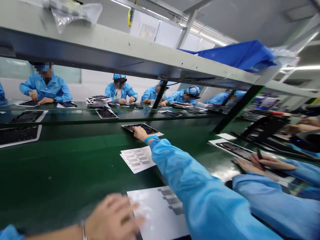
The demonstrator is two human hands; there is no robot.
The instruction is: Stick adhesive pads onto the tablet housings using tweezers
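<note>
My right arm stretches far across the green bench, and my right hand [140,133] is at the near edge of a black device panel [150,129] on a white sheet. Its fingers are bent over that edge; their tips are partly hidden. In the foreground my left hand [113,216], smeared by motion, has its fingers apart and holds nothing. It is over the left edge of a white sheet with grey stickers [157,208]. Between the two hands lie smaller sheets of grey stickers [136,159], partly covered by my right sleeve.
Black panels on white sheets lie at the left [18,135] and across the bench [107,113]. A metal shelf [150,63] crosses overhead on dark posts [237,108]. Close at right, a co-worker's hands [260,163] work at another panel [235,149]. Several people sit opposite.
</note>
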